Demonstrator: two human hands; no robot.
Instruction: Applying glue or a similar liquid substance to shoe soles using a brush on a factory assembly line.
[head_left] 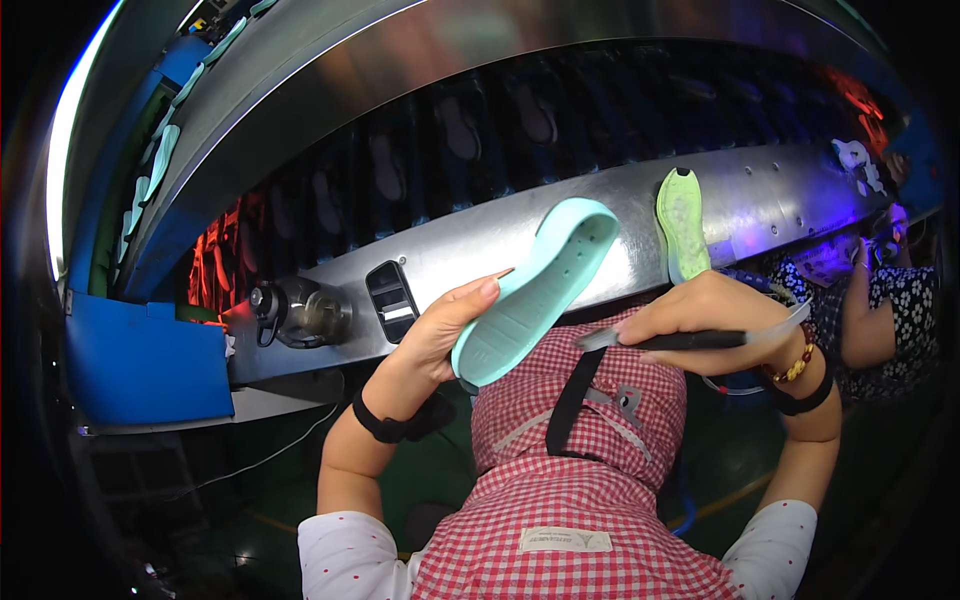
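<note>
My left hand (445, 325) grips a mint-green shoe sole (535, 295) along its left edge. The sole is tilted, its hollowed inner side showing, with small holes near its upper end. In my right hand (705, 325) is a slim tool (690, 340) with a black handle, a pale flat end and a translucent tail; its exact kind cannot be made out. The pale end points left toward the sole, apart from it. Just beyond my right hand, a yellow-green sole (683, 220) lies on the metal ledge (630, 250), its lower end partly behind the hand.
A dark, see-through bottle (310, 312) stands at the ledge's left, beside a black recessed panel (391, 300). Behind the ledge, several soles (388, 167) sit in a dark machine with red glowing ends. More mint soles (160, 160) line the far left. Another person's arm (868, 320) is at right.
</note>
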